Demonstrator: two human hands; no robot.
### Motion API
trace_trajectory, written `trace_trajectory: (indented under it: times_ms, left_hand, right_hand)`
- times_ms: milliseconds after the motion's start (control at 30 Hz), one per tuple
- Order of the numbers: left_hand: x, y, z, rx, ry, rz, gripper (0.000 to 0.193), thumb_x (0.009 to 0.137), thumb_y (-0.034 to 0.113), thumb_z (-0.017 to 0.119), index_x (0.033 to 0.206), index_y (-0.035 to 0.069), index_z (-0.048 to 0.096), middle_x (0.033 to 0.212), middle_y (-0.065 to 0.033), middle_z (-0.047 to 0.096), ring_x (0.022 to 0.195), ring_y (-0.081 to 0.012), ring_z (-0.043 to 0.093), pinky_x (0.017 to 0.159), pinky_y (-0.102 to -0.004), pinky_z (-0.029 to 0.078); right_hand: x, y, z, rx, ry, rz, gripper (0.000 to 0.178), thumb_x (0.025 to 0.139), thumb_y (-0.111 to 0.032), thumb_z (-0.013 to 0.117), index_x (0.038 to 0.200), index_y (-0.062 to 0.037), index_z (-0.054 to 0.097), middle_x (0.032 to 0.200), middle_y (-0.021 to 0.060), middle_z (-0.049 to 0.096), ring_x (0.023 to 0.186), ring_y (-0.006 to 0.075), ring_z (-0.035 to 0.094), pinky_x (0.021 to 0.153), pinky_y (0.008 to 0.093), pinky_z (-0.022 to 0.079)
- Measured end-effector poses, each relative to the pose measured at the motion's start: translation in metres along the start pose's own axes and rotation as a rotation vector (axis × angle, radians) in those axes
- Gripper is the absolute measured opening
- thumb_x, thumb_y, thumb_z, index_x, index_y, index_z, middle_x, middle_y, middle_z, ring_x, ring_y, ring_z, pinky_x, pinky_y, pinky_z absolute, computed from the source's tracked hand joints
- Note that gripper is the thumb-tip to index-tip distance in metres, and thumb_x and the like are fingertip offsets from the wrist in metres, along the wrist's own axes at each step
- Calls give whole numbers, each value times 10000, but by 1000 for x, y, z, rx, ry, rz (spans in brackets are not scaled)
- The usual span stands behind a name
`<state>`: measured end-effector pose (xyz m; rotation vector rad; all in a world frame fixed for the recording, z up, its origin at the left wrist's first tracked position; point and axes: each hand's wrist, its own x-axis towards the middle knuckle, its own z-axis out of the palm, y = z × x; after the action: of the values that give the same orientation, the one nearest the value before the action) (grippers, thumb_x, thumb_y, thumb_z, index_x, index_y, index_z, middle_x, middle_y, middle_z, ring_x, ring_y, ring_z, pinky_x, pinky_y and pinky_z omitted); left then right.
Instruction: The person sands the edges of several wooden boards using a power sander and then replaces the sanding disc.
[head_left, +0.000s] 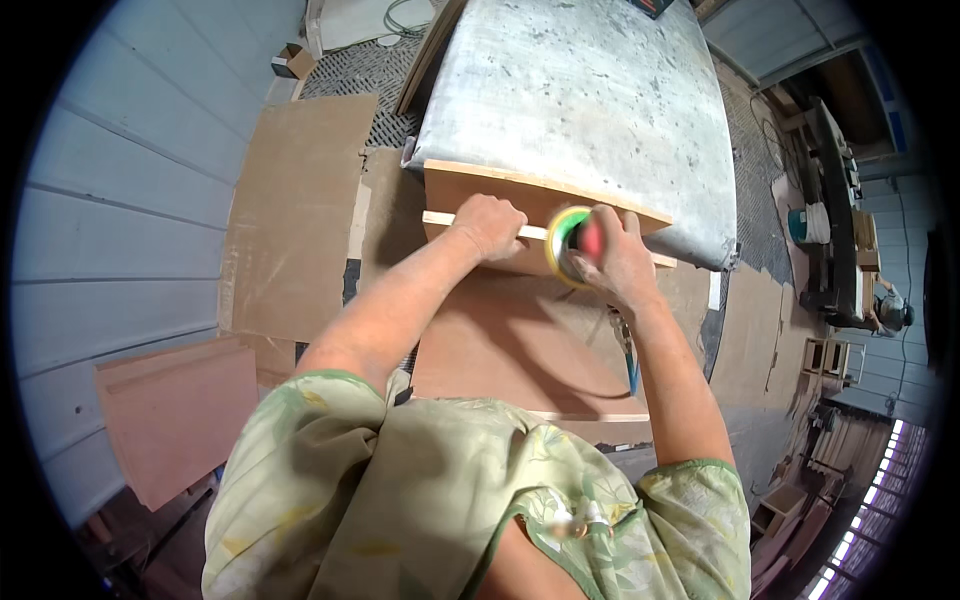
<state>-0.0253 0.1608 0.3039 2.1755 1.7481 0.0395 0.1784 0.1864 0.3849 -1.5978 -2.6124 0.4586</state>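
The left hand [490, 228] clamps a narrow pale wooden strip [535, 232], probably stiff; the right hand [622, 265] grips a round green-yellow roll [557, 232], best by its rim.

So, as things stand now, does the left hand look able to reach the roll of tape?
Probably yes: the left hand is at the pale wooden edge, near the roll of tape, with no obstacle visible between them, though the right hand holds the roll.
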Motion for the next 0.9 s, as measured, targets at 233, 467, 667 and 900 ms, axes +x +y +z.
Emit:
trace_trajectory:
  times_ms: [233,467,667,900]
  left_hand:
    - [4,-3,-6,34,21,50,363,778,450,628,802,90,667,747,-126,667,752,-295,653,685,-403,515]
    - [-8,-14,1,31,35,9,350,757,437,644,779,88,650,718,-126,658,725,-292,650,641,-410,514]
    - [1,5,2,19,31,57,331,757,413,649,770,82,641,715,-115,657,714,-288,647,637,-409,511]
    - [-5,-7,-1,47,-7,-16,328,770,419,639,805,94,654,748,-116,666,735,-283,655,659,-397,517]
  right_hand:
    - [-5,55,-20,-14,25,192,622,656,-260,750,1200,-183,458,1086,185,472,945,383,570,777,444,503]
    - [5,9,0,41,10,0,598,666,-271,747,1186,-185,465,1105,174,460,978,388,549,802,449,490]
    - [-9,97,-29,2,88,277,564,670,-250,729,1162,-122,486,1034,204,515,980,375,542,842,425,479]
    - [-10,57,-7,39,73,207,627,671,-288,745,1211,-170,447,1116,149,473,956,365,554,823,445,485]
